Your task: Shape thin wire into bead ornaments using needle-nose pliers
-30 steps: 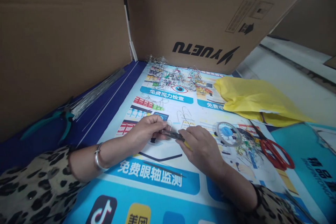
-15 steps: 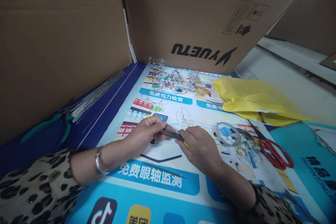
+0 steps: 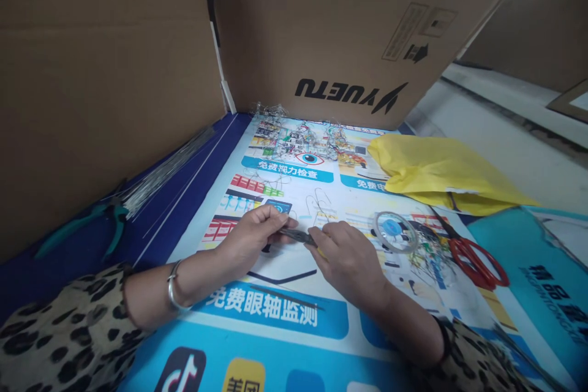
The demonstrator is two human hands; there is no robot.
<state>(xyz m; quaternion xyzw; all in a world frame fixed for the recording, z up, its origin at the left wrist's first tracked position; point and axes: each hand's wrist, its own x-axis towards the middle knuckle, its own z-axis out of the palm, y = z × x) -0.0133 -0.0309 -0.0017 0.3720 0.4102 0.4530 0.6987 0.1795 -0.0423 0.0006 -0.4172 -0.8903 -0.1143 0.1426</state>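
My right hand is wrapped round a pair of pliers; a bit of yellow handle shows beside the fingers. The dark jaws point left, towards my left hand. That hand is closed in a pinch at the jaw tips, and whatever sits between thumb and finger is too small to make out. Just beyond the hands, thin bent wires lie on the printed sheet.
Teal-handled pliers lie at left by a bundle of straight wires. A tape roll, red-handled scissors and a yellow bag are at right. Tangled wire pieces lie at the back, before a cardboard wall.
The view has shifted slightly, so the things at right appear a little further left. Both hands keep nearly the same grip, and the plier jaws have turned a little.
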